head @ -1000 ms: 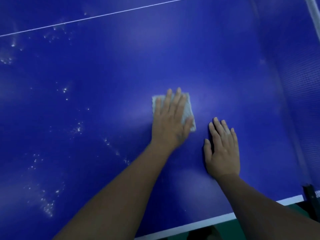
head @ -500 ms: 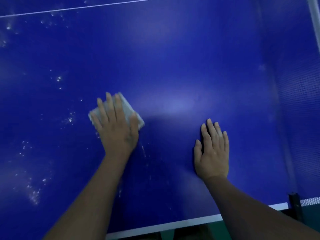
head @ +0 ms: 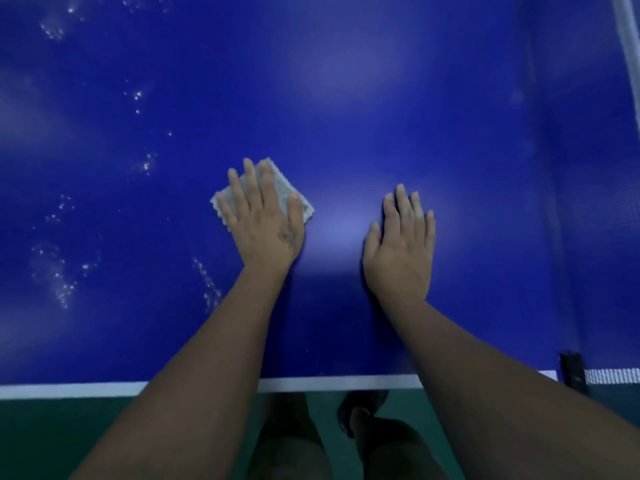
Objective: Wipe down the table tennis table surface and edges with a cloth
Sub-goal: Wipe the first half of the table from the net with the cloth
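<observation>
In the head view, you are pressing your left hand (head: 265,225) flat on the folded pale cloth (head: 284,192), which is lying on the blue desk (head: 346,98) a little left of centre, well in from the near white edge line (head: 332,382). Your left fingers (head: 252,183) are lying spread and extended across the cloth, not curling around it; its far corner is showing just past the fingertips and its right corner is sticking out beside your thumb. The cloth is sitting turned like a diamond, one corner pointing far; its long axis cannot be told. Your right hand (head: 401,251) is resting palm down on the bare desk just right of the cloth, fingers straight and close together, holding nothing. Water droplets (head: 55,271) are speckling the left part.
</observation>
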The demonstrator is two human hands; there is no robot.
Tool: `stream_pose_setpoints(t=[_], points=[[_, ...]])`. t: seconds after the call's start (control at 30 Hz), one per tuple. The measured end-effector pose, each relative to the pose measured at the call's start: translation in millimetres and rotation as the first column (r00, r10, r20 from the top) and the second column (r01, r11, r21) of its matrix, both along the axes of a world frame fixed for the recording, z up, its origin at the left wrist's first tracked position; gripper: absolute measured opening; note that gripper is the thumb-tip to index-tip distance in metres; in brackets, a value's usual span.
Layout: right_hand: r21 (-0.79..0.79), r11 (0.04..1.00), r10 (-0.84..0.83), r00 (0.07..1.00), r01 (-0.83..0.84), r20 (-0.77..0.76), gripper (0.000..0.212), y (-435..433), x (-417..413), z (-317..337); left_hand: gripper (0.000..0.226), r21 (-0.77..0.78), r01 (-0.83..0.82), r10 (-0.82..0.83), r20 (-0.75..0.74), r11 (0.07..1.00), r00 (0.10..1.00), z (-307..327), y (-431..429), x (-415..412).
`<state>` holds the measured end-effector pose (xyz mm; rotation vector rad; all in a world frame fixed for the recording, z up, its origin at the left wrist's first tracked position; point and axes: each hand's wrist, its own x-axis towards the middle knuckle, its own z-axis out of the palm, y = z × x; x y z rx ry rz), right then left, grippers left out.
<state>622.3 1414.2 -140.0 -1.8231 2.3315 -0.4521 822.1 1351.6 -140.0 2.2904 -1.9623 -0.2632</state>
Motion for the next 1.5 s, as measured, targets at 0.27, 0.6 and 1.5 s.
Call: stream_pose_setpoints(t=[0.27,0.6,1.5], points=[[-0.015,0.974,0.224,0.968,-0.224,0.114,0.051,43.7,-27.8,23.9,0.073,-0.028,0.258,-0.254,0.105,0.966,0.961,-6.0,155.9,-26.3],[0.041,0.943,0.333,0.942,-0.331,-0.046,0.063,129.0,-61.3,-5.1,0.074,0.089,0.173,-0.183,0.107,0.981,0.977,3.2,207.6,-19.8],[-0.026,0.954,0.296,0.953,-0.298,-0.067,0.062,127.5,-57.2,-11.4,0.070,0.071,0.068,-0.068,-0.010,0.995,0.998,9.0,65.3,44.0]])
